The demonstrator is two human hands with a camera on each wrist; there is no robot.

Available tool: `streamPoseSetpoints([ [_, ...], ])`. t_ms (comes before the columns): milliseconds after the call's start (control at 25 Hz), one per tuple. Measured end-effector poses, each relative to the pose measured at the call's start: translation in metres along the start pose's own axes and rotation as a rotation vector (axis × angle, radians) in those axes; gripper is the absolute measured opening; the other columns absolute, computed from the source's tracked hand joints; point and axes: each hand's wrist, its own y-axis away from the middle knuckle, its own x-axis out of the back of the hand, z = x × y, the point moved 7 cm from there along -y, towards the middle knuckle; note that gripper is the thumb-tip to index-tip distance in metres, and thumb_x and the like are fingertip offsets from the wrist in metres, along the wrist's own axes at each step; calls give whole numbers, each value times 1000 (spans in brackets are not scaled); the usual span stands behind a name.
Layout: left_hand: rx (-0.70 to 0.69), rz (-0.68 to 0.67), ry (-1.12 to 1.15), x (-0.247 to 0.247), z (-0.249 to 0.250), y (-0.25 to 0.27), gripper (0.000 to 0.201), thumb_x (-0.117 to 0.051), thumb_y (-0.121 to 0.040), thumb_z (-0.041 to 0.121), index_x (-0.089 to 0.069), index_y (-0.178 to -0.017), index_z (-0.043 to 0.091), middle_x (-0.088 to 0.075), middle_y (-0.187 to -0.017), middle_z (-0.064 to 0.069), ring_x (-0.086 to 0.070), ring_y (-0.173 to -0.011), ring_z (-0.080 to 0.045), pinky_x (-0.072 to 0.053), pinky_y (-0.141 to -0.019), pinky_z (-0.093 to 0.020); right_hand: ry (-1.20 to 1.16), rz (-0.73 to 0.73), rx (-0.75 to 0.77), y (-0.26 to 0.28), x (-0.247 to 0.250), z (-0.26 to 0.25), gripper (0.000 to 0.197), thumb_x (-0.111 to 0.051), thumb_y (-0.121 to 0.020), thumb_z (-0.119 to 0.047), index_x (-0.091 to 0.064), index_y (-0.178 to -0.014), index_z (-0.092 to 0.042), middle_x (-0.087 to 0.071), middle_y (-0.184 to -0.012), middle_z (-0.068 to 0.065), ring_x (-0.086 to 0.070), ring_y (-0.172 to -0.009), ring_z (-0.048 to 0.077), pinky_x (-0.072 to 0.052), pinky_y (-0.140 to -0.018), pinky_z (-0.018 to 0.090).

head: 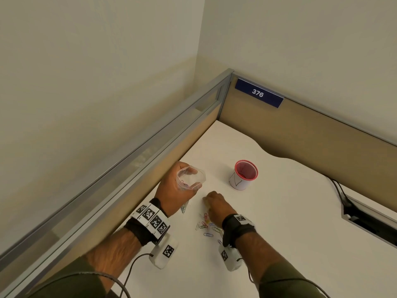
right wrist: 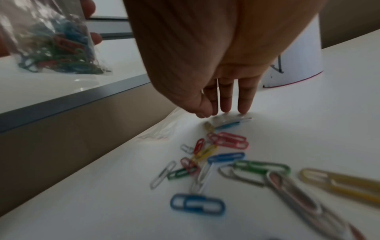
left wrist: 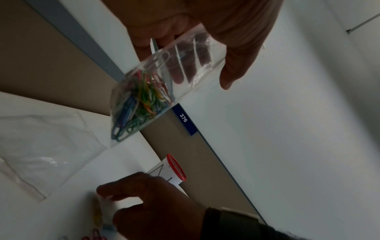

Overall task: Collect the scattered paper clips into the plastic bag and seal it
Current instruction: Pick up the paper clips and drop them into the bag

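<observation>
The left hand [head: 171,190] grips a clear crinkly bag [left wrist: 156,84] of wire clips left of the red-rimmed cup [head: 243,175], while the right hand [head: 216,204], fingers extended, touches loose glossy clips [right wrist: 222,155] nearer.

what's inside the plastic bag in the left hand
The plastic bag, held by the left hand, has coloured paper clips bunched at its bottom: blue, green, red, yellow. Their count is unclear, since they overlap.
</observation>
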Motion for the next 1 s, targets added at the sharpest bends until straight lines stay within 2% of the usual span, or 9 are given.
streamPoseSetpoints([
  [120,19,10,-15,7,-6,-1,38,-82,-78,10,-56,-105,18,-64,-109,9,-58,-109,4,-46,-77,-1,26,15,48,12,-16,-6,30,-48,-92,-18,-55,-120,-15,-48,-120,6,-49,-111,27,-46,-94,34],
  [200,22,11,-16,9,-8,-1,38,-81,-79,10,-56,-107,16,-63,-109,11,-57,-111,4,-46,-76,-1,50,13,95,29,-22,-9,22,-47,-92,-19,-61,-108,-15,-52,-111,5,-52,-104,27,-47,-86,32],
  [280,16,15,-9,9,-8,-2,37,-81,-78,10,-57,-106,16,-64,-109,9,-58,-111,2,-47,-76,-2,36,49,144,40,-23,-15,24,-49,-91,-15,-65,-109,-16,-55,-113,4,-51,-106,25,-48,-86,33],
  [440,-7,-13,18,-3,-10,1,39,-82,-77,10,-56,-101,26,-66,-111,3,-60,-114,-4,-47,-79,-3,12,98,186,40,-22,-44,29,-61,-90,-19,-62,-119,-20,-54,-126,3,-47,-114,22,-45,-95,34],
  [560,-11,-36,17,-13,-15,3,39,-83,-77,11,-56,-104,21,-66,-112,5,-61,-114,-8,-48,-81,-4,71,82,215,40,-31,-51,20,-56,-91,-14,-65,-109,-13,-58,-114,9,-50,-106,29,-46,-83,37],
  [680,8,-39,32,-14,-18,4,38,-82,-78,12,-57,-105,20,-66,-113,4,-62,-116,-9,-49,-82,-6,102,73,176,53,-34,-25,17,-49,-90,-13,-64,-98,-12,-58,-103,9,-51,-99,29,-43,-75,35],
  [760,9,-40,46,-14,-20,4,37,-82,-78,13,-57,-105,21,-66,-113,4,-62,-116,-9,-49,-83,-6,57,94,142,64,-29,-5,17,-51,-89,-12,-65,-96,-13,-59,-102,7,-52,-98,27,-45,-77,34],
  [880,15,-38,51,-18,-20,6,36,-81,-79,12,-57,-105,19,-65,-114,3,-61,-117,-10,-47,-83,-4,-120,215,-58,69,-5,33,23,-54,-88,-10,-67,-104,-18,-59,-111,-1,-52,-105,19,-45,-87,27],
  [1000,1,-60,46,-26,-15,9,37,-80,-80,10,-57,-107,14,-65,-116,0,-61,-116,-13,-46,-83,-2,-141,163,-176,64,-1,50,35,-53,-89,-8,-61,-121,-20,-52,-123,0,-47,-116,20,-43,-97,29],
])
